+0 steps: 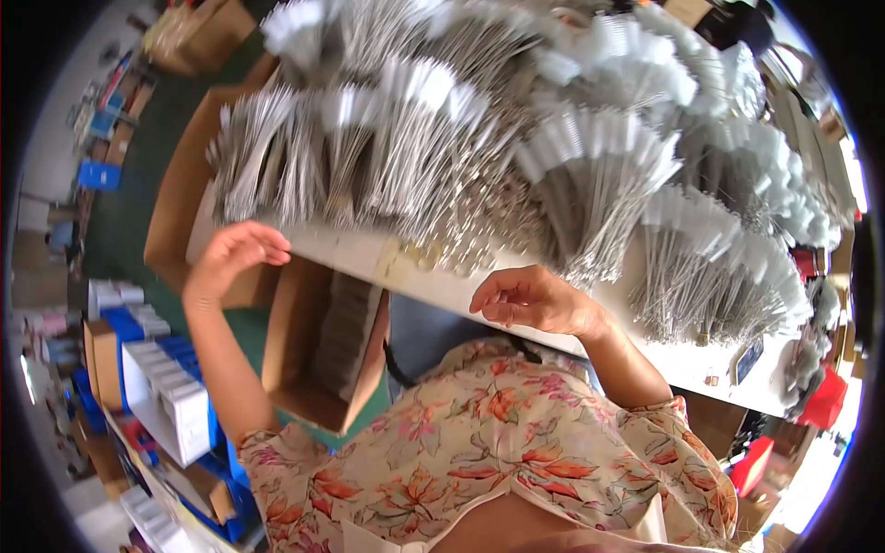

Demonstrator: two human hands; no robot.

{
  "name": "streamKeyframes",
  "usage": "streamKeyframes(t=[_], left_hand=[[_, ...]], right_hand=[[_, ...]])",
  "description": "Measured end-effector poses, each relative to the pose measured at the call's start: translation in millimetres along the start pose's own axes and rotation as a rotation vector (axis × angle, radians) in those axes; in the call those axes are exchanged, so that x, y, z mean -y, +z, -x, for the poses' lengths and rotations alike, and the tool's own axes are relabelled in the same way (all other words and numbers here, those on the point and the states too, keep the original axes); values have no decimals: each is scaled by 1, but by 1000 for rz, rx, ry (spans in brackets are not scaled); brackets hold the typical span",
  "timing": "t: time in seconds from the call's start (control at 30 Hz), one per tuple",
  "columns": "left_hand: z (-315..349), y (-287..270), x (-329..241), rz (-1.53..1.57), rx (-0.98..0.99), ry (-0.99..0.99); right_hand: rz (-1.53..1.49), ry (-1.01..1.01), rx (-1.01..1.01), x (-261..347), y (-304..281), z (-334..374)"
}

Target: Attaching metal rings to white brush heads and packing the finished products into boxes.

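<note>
My left hand (pixel 238 256) is held above the left end of the table, its fingers bent and drawn together. Whatever lies between those fingertips, if anything, is too small to make out. Close to my body, over the table's front edge, my right hand (pixel 533 301) has its fingers curled in toward the thumb; its grip is hidden too. Beyond both hands stand bundles of thin wire-stemmed brushes (pixel 406 138) with whitish bristle ends fanned upward. Another brush bundle (pixel 599 184) rises past my right hand. Loose wire loops (pixel 479 217) lie scattered between the bundles.
The white table (pixel 355 251) runs across in front of me. Below its edge, an open cardboard box (pixel 304 323) holds a row of greyish packed pieces. More brush bundles (pixel 728 267) crowd the right side. Blue and white bins (pixel 171 396) stand at the far left, by the green floor (pixel 138 212).
</note>
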State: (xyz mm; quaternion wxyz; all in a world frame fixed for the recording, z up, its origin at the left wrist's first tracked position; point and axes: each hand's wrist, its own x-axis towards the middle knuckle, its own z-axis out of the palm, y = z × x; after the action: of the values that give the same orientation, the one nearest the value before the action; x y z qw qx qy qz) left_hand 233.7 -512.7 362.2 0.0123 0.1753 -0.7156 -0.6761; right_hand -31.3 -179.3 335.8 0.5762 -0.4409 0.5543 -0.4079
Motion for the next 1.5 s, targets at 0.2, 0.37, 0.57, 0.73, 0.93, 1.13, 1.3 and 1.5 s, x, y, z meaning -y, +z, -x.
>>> streamKeyframes(t=[0.2, 0.37, 0.57, 0.73, 0.93, 1.13, 1.3, 1.5], left_hand=[[-203, -5, -126, -517, -142, 151], [-328, -38, -92, -1175, -495, 255], [-357, 0, -77, -1441, -663, 68], [-351, 20, -84, -1540, -702, 69], [-355, -5, -69, -1466, -697, 149], [-356, -2, -66, -1505, -763, 244], [-351, -1, -82, -1458, -886, 244], [-378, 30, -138, -547, -808, 929]], right_hand=[[180, -209, -344, 47, -62, 55], [310, -91, -682, 71, -120, 96], [485, 41, -1039, 50, -209, 115], [740, 71, -1204, 35, -265, 96], [938, 238, -1307, 6, -293, 69], [1034, 449, -1404, -3, -299, 69], [915, 343, -1385, -17, -311, 74], [695, 29, -1469, 3, -313, 81]])
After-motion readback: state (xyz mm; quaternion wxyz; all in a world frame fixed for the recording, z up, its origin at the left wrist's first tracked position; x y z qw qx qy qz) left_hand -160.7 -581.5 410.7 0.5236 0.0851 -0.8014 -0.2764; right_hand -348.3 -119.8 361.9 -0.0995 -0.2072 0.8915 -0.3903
